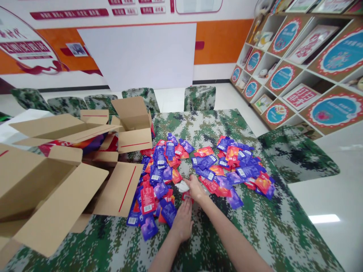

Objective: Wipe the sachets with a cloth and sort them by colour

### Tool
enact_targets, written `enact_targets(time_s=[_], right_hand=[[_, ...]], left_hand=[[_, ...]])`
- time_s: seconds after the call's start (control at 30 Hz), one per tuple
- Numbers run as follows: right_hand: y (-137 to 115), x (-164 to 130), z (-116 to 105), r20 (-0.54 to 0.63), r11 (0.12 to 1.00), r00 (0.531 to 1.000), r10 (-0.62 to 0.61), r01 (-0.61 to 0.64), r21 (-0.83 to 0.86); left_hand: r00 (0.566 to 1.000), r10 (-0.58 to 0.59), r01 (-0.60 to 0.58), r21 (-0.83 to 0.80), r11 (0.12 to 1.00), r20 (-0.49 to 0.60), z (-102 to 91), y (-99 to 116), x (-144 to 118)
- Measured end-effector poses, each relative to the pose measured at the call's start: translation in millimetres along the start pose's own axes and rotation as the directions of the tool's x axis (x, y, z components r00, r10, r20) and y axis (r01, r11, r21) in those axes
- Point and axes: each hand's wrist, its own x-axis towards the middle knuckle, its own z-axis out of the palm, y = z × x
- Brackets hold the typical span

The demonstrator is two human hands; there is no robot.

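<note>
Both hands meet in the middle of the tabletop, between two heaps of flat red and purple pouches. My right hand [197, 190] is closed, with a small white, thin item [182, 186] pinched at its fingertips; its exact kind is not clear. Just below, my left hand [183, 221] has its fingers together at the edge of a red pouch [185, 195], which is mostly hidden under the hands. The left heap holds a red pouch [148, 199] and a purple pouch [169, 212] close to my left wrist. More purple pouches [247, 172] lie in the right heap.
Opened cardboard boxes [115, 189] with raised flaps crowd the left side; one contains more red and purple packs. A camouflage cloth covers the table [255, 234]. Camouflage-covered chairs [200, 99] stand around it. A shelf unit [295, 64] lines the right wall.
</note>
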Motion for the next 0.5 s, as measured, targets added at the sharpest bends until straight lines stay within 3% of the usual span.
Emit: enact_targets(time_s=[0.13,0.3,0.4,0.5], right_hand=[[8.2,31.1,-7.9,-0.023,0.984,0.998,-0.054,0.049,-0.171],[15.8,32.1,-14.1,-0.075,0.993,0.996,-0.048,0.040,-0.110],[30.8,8.4,-17.4,-0.158,0.984,0.986,0.055,-0.026,0.178],[46.6,-27.4,-12.6,-0.087,0.791,0.954,0.287,-0.185,0.583]], left_hand=[[1.000,0.013,-0.012,0.020,1.000,-0.016,-1.7,1.6,-0.6],[1.000,-0.001,0.001,0.023,1.000,-0.003,-3.5,3.0,-2.0],[0.999,-0.020,0.020,-0.004,1.000,-0.044,-11.5,2.9,1.4],[0.980,-0.111,0.102,-0.061,0.993,-0.165,-23.4,2.9,11.6]])
